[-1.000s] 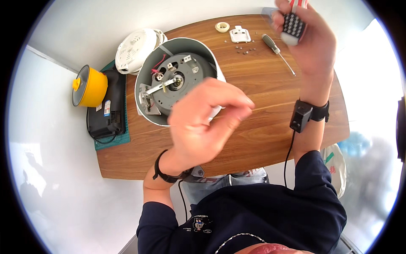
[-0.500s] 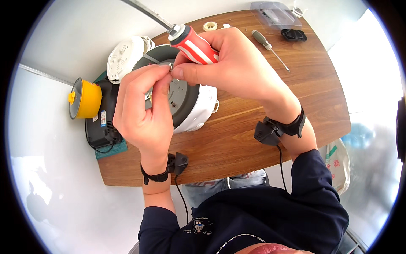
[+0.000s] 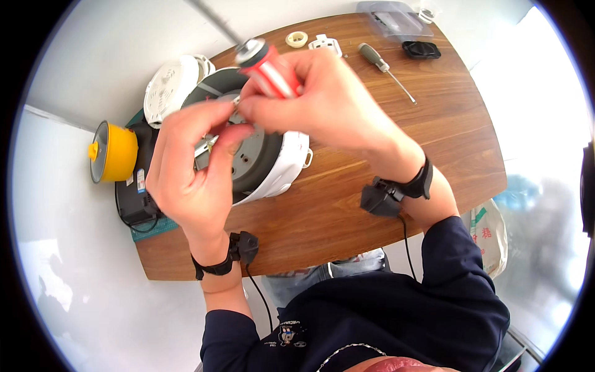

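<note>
Locate the shell (image 3: 291, 162) on the left half of the table (image 3: 347, 211). It is uncovered toward you, with the grey plate (image 3: 253, 149) and the lever (image 3: 203, 147) seated inside. Your right hand (image 3: 310, 99) is clamped around the handle of the red screwdriver (image 3: 273, 73); the shaft points far left, off the work. Your left hand (image 3: 195, 164) is over the shell, thumb and index tips apart. Blur prevents telling whether a small part rests at the fingertips.

Work status, by judgement: partway. Done: the cover (image 3: 166, 92) is off and stands just beyond the shell's left side. The ring (image 3: 297, 39) and the bracket (image 3: 326, 44) lie loose at the far edge; they appear to belong to the shell. Outstanding: the plate and lever are in place inside, and none of the loose parts is fitted. You cannot tell from this view whether the work is stripping or refitting. The grey screwdriver (image 3: 374, 56) lies unused to the right of the bracket.
</note>
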Available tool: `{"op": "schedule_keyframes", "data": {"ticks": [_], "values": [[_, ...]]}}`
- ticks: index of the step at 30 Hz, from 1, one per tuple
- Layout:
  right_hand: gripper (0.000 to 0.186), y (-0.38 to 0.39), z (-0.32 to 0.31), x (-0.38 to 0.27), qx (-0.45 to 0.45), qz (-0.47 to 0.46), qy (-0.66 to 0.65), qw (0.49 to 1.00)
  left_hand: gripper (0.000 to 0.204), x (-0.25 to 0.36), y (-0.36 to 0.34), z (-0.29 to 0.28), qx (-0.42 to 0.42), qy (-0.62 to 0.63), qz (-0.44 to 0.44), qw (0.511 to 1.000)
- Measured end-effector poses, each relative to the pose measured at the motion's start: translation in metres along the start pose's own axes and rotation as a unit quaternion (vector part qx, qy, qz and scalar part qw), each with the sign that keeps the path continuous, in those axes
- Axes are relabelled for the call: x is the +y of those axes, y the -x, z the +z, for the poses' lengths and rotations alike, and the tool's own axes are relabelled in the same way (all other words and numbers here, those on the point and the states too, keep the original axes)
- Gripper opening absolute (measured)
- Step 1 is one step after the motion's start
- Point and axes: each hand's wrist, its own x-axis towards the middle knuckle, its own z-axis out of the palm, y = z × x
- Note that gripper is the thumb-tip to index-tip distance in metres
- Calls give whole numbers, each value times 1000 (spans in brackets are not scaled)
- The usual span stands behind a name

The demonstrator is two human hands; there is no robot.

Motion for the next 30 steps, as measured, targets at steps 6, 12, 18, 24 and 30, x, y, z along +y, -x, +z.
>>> {"op": "schedule_keyframes", "data": {"ticks": [6, 12, 18, 24, 30], "values": [[36, -37, -97, 26, 243, -5, 420, 874, 40, -7, -10, -12, 46, -44, 43, 997], [31, -58, -164, 112, 181, 113, 652, 728, 30, -8, -13, -23, 26, -85, 35, 995], [27, -64, -152, 127, 149, 201, 617, 746, 28, -8, -11, -25, 3, -79, 38, 996], [25, -65, -153, 145, 143, 205, 637, 729, 20, -5, -11, -26, -41, -101, 29, 994], [24, -66, -152, 146, 156, 184, 623, 744, 19, -7, -11, -25, -51, -105, 34, 993]]}}
